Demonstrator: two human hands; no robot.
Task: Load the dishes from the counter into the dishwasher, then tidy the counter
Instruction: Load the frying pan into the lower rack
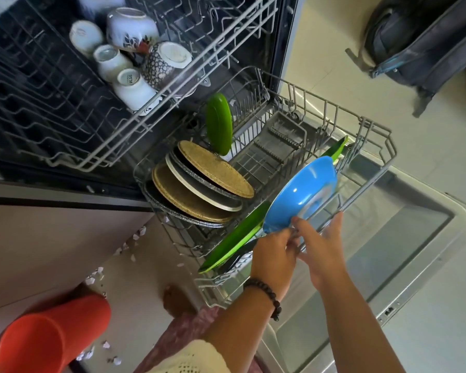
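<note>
Head view, left to right: an orange cup (51, 337) lies on its side at the lower left on the pale floor, among scattered white bits. Above it, the upper rack (73, 109) of the dishwasher is pulled out and holds five upturned pieces: four white cups (85, 36) and bowls and one patterned mug (164, 63). Below and to the right, the lower rack (371, 168) stands drawn out over the open door (388, 251). In its left part lean about five round plates (199, 189), two of them woven tan, the others grey or white, overlapping one another. Behind them a green plate (219, 123) stands upright on edge. Nearer the front a second green plate (232, 243) leans low, and the tip of a third green piece (338, 149) shows past the blue plate (301, 192), which is tilted in the rack's front row. The left hand (273, 254), with a beaded bracelet (267, 292) on its wrist, pinches the blue plate's lower rim. The right hand (320, 246) reaches just beside it with fingers fairly straight, fingertips touching the plate's rim and the rack wires, gripping nothing that can be made out. At the top right a dark backpack (420, 41) lies on the floor.
</note>
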